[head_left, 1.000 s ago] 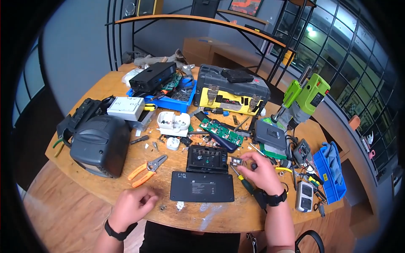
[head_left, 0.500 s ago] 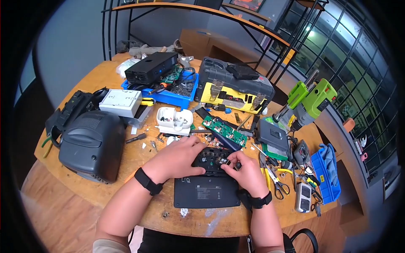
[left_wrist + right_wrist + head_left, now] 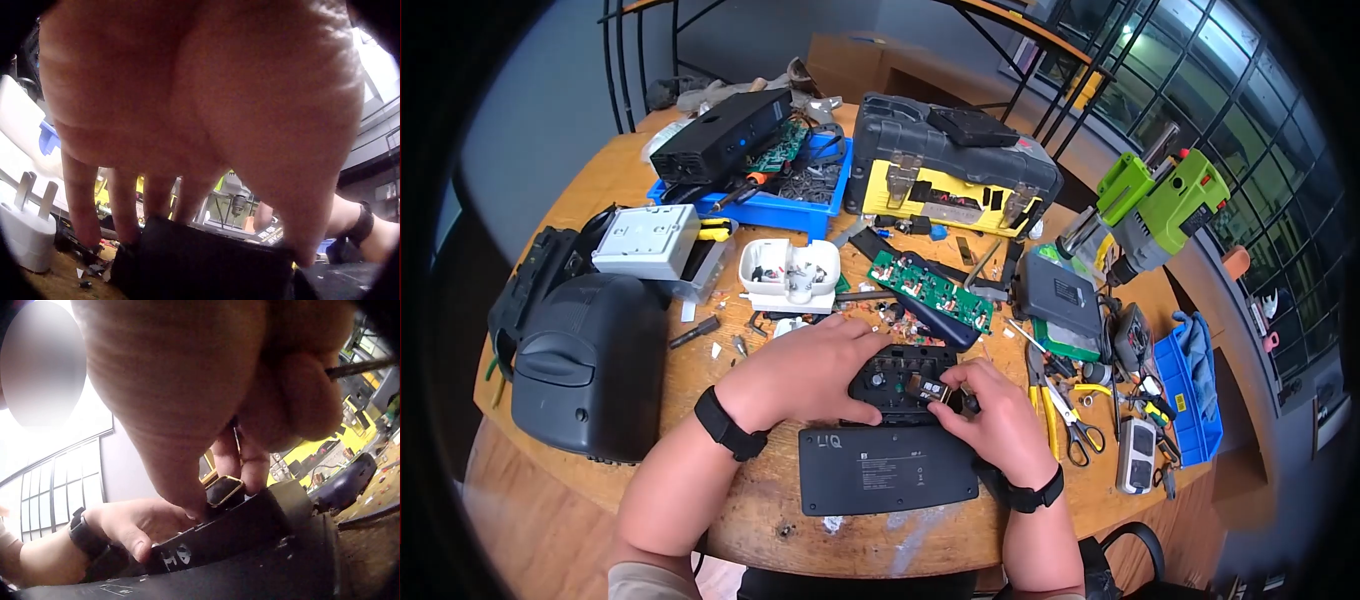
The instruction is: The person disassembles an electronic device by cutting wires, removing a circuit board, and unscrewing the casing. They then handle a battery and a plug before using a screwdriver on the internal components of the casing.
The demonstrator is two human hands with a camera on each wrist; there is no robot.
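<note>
My left hand point(image 3: 812, 375) grips an open black plastic housing point(image 3: 892, 402), thumb at its near edge and fingers across its far side. In the left wrist view the fingers reach down over the dark housing point(image 3: 206, 265). My right hand point(image 3: 997, 415) pinches a small dark module with metal contacts point(image 3: 928, 390) low over the housing's right part. A gold-edged rim point(image 3: 226, 491) shows at those fingertips in the right wrist view, where a thin dark rod point(image 3: 364, 367) sticks out beside the curled fingers. Directly in front lies a flat black panel point(image 3: 888, 472) with a printed label.
Behind the housing lie a green circuit board point(image 3: 930, 292) and a white plug-like case point(image 3: 790, 275). Scissors point(image 3: 1080, 435) and yellow-handled pliers point(image 3: 1045, 400) lie to the right. A black monitor-like case point(image 3: 590, 370) stands left; a black-and-yellow toolbox point(image 3: 950, 165) stands at the back.
My left hand has come from the table's front edge onto the housing. My right hand has brought the small module leftward over the housing. The head view has shifted.
</note>
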